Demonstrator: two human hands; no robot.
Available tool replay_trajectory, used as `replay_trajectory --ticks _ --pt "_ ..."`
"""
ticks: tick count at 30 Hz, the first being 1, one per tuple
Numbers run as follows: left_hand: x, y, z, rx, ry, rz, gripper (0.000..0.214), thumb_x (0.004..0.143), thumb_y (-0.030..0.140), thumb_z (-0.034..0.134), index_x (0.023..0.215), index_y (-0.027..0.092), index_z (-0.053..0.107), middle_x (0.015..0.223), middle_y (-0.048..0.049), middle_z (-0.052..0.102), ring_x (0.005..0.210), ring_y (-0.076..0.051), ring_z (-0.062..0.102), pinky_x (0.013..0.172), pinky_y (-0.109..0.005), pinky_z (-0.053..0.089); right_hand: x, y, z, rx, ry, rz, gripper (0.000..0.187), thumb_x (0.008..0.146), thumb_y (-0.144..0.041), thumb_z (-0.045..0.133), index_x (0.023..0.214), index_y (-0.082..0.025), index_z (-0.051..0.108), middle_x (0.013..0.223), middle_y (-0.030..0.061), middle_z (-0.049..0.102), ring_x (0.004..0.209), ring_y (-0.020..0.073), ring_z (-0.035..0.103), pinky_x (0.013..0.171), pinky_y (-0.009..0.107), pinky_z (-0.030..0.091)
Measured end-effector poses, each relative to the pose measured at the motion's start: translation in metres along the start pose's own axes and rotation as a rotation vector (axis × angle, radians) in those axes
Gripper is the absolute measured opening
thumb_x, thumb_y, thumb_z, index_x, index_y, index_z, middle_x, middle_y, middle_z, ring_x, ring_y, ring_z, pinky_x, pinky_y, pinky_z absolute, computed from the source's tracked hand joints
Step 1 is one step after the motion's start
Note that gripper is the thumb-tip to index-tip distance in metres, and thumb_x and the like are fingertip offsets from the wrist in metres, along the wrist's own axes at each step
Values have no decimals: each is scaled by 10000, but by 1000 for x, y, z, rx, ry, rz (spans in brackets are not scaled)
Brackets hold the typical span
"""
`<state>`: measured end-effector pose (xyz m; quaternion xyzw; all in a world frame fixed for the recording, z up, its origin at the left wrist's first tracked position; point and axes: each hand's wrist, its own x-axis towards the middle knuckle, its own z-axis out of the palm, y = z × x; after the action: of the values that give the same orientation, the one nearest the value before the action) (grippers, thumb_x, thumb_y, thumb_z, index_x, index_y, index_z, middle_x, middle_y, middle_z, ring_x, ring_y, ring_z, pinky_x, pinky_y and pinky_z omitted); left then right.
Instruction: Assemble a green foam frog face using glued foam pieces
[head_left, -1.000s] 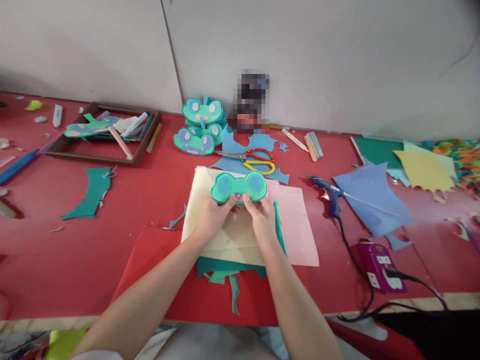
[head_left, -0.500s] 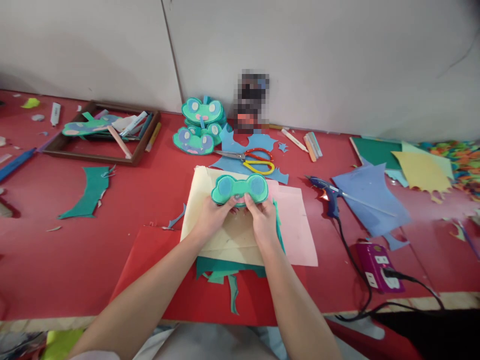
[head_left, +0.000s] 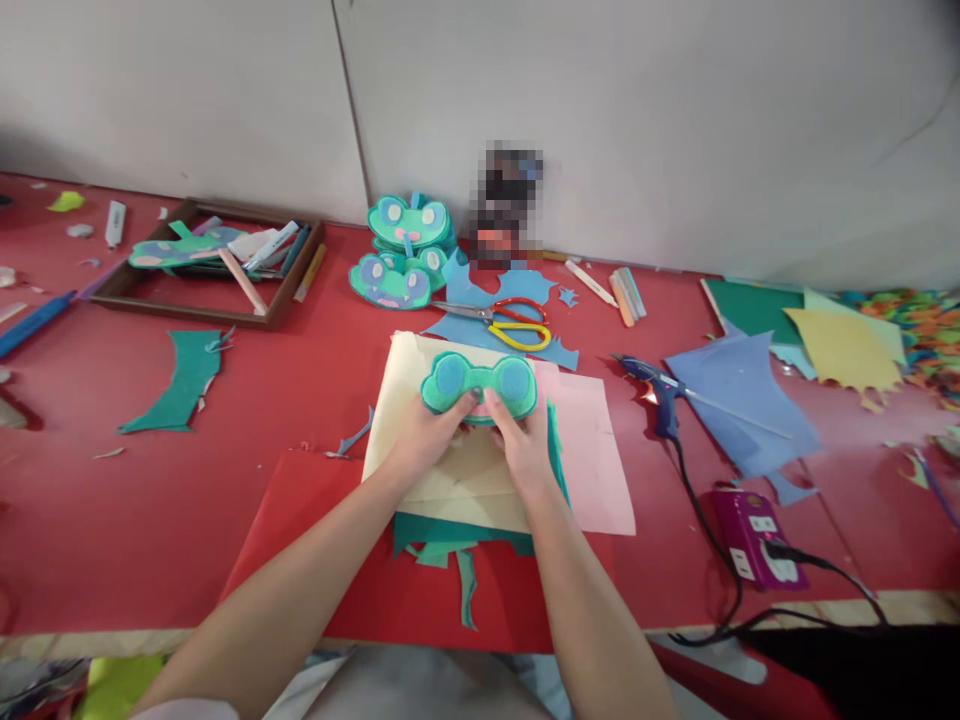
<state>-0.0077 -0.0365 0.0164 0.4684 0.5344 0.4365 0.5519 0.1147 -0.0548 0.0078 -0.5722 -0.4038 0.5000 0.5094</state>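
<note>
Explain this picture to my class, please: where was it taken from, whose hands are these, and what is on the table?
The picture comes from a camera worn on a person's head, looking down at their own bare hands. The left hand and right hand together hold a green felt frog face with two blue eye patches, above a cream sheet and a pink sheet. On the red table lie scissors, a blue glue gun with its cable, a purple power strip, finished frog faces by the wall, and a wooden frame holding pens.

The mask [head_left: 478, 384] lies on paper sheets [head_left: 450, 470] mid-table; scissors [head_left: 504, 322] behind it, glue gun [head_left: 654, 388] right (power strip [head_left: 756, 536] nearer the front edge), tray [head_left: 204, 268] back-left.
</note>
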Motion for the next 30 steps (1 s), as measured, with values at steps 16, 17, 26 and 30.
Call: replay_trajectory --ticks 16,17,26,30 --pt "-2 0 1 16 -91 37 263 790 438 525 669 205 538 636 15 562 609 -128 530 633 -265 442 1 3 1 50 43 -36 384 736 -430 618 1081 -262 633 1050 11 669 891 203 636 667 303 527" --pt "-2 0 1 24 -106 41 266 798 437 513 674 204 545 632 12 562 610 -130 530 635 -266 439 2 3 1 53 45 -47 376 739 -428 618 1076 -263 636 1043 10 670 894 201 634 680 303 524" --pt "-5 4 1 94 -222 74 339 833 441 461 613 186 496 585 4 511 580 -121 490 586 -248 420 3 7 -1 79 104 44 387 746 -486 593 1038 -238 644 1026 27 672 971 224 619 721 311 527" --pt "-5 3 1 72 -187 65 308 817 443 479 644 194 529 626 -6 549 623 -134 517 632 -261 451 2 3 0 98 50 -4 382 768 -469 582 1084 -259 619 1062 19 660 1054 226 591 807 339 518"
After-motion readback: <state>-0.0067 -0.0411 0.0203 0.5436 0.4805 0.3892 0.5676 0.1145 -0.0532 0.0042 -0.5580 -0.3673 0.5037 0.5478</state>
